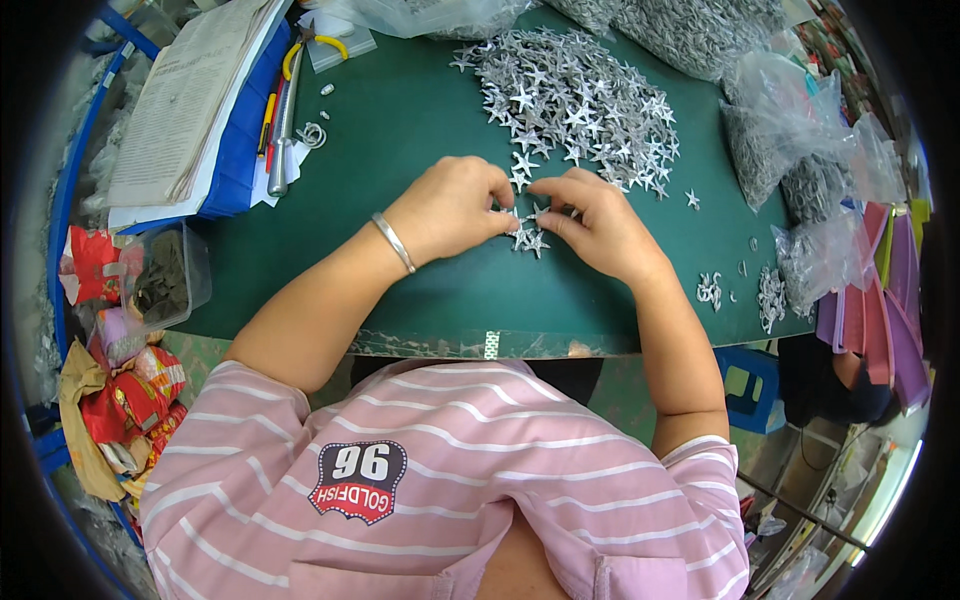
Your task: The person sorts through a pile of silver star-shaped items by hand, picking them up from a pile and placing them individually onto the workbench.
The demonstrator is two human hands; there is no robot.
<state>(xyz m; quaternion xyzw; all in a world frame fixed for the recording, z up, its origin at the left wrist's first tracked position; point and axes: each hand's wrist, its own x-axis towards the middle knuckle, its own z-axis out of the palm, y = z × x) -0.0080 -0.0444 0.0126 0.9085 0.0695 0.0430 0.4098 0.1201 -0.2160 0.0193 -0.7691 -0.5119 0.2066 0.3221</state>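
My left hand (450,212), a silver bangle on its wrist, is closed in a pinch on a small silver star-shaped piece at its thumb and index fingertips. Facing it, my right hand (597,222) has its fingers curled and its thumb at another star-shaped piece (541,212). Just below the fingertips, a few silver stars (536,243) lie close together on the green table. One loose star (522,165) lies above them. Beyond my hands spreads a big heap of silver stars (575,100). The fingers partly hide the pieces being held.
Clear plastic bags of metal pieces (760,130) line the right and far side. Small metal parts (770,300) lie at the right edge. At the left are a blue bin (240,140) with papers, yellow-handled pliers (300,52), a metal rod (282,140) and a clear plastic tub (195,275).
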